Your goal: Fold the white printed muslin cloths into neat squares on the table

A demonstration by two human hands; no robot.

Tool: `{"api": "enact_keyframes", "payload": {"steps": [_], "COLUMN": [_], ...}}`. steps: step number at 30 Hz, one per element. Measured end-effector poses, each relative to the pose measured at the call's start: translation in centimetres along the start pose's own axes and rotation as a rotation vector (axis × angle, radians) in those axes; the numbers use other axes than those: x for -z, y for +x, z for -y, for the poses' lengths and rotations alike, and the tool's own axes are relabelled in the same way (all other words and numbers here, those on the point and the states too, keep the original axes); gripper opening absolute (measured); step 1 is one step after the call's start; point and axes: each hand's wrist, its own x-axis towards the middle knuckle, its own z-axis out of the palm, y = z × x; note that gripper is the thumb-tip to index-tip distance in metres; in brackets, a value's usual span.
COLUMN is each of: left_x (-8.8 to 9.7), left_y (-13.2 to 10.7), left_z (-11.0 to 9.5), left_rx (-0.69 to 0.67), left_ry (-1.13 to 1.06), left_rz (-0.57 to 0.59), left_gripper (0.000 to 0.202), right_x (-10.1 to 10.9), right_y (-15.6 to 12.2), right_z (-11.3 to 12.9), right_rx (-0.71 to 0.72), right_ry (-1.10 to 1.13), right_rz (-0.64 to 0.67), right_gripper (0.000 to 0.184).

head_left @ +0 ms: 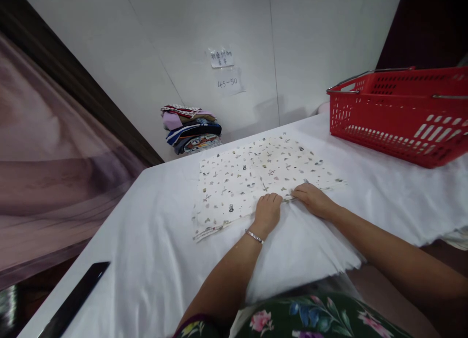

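Note:
A cream cloth (pixel 248 177) with a small scattered print lies spread in folded layers on the white-covered table. My left hand (pixel 268 212) is closed over the middle of its near edge, with a bracelet on the wrist. Just to the right, my right hand (pixel 313 199) pinches the same edge. A short stretch of layered hem shows between the two hands. My fingertips are partly hidden in the fabric.
A red plastic basket (pixel 387 118) with metal handles stands at the back right. Folded fabrics (pixel 193 128) are stacked beyond the far edge, against the wall. A flat black object (pixel 75 299) lies at the front left. A curtain (pixel 54 172) hangs on the left.

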Motion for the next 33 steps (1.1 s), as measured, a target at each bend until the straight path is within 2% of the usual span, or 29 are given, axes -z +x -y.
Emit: {"api": "enact_keyframes", "payload": {"steps": [5, 11, 15, 19, 23, 33], "left_x": [-0.4, 0.4, 0.0, -0.6, -0.4, 0.3], "left_y": [-0.1, -0.2, 0.1, 0.3, 0.3, 0.6], "left_z": [0.1, -0.2, -0.2, -0.2, -0.3, -0.4], "left_rx": [-0.026, -0.022, -0.022, -0.050, -0.048, 0.022], "left_ry": [0.006, -0.029, 0.029, 0.069, 0.038, -0.010], "left_rz": [0.010, 0.027, 0.030, 0.008, -0.029, 0.047], "left_gripper": [0.021, 0.018, 0.017, 0.016, 0.011, 0.009], "right_x": [0.0, 0.1, 0.4, 0.6, 0.8, 0.4], "right_y": [0.0, 0.0, 0.1, 0.1, 0.1, 0.3], "right_z": [0.0, 0.1, 0.4, 0.6, 0.7, 0.9], "right_rx": [-0.002, -0.010, -0.017, 0.002, 0.018, -0.078], "right_ry": [0.004, 0.020, 0.040, 0.065, 0.079, -0.068], "right_rz": [0.003, -0.003, 0.012, -0.006, 0.007, 0.058], "right_gripper": [0.031, 0.031, 0.029, 0.027, 0.026, 0.029]}}
